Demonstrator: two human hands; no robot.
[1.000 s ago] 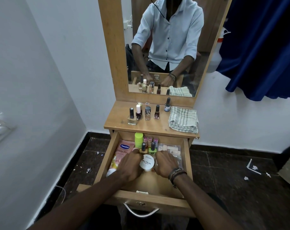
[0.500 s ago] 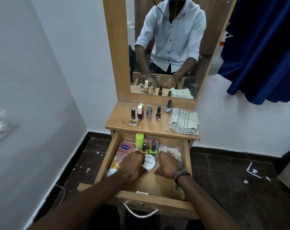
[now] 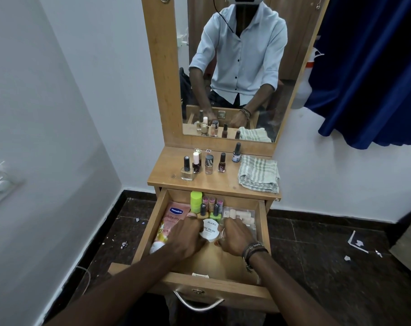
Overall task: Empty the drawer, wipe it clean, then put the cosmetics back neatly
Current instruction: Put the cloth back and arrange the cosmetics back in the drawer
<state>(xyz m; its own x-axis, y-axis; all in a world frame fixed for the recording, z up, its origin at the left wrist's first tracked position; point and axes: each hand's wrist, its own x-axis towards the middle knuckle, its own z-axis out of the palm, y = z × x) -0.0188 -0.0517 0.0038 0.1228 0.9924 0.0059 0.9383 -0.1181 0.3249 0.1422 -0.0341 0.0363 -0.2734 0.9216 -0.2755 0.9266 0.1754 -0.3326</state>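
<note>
In the open wooden drawer (image 3: 150, 229), the left hand (image 3: 184, 238) and right hand (image 3: 235, 236) press against either side of a round white nail-polish tub (image 3: 209, 230), seemingly to lift it, though a firm clasp cannot be confirmed. Behind it stand two small dark-capped bottles, a lime-green container (image 3: 196, 201) and a pink Vaseline tube (image 3: 174, 216). Farther off, on the wooden tabletop (image 3: 169, 170), six nail-polish bottles stand beside one folded checked cloth (image 3: 258, 173), probably waiting for wiping.

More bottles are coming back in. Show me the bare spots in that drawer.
The drawer floor is bare at the front, between both hands and the front panel. The back half is crowded: Vaseline tube left, white jar centre, clear box right, small bottles behind.
</note>
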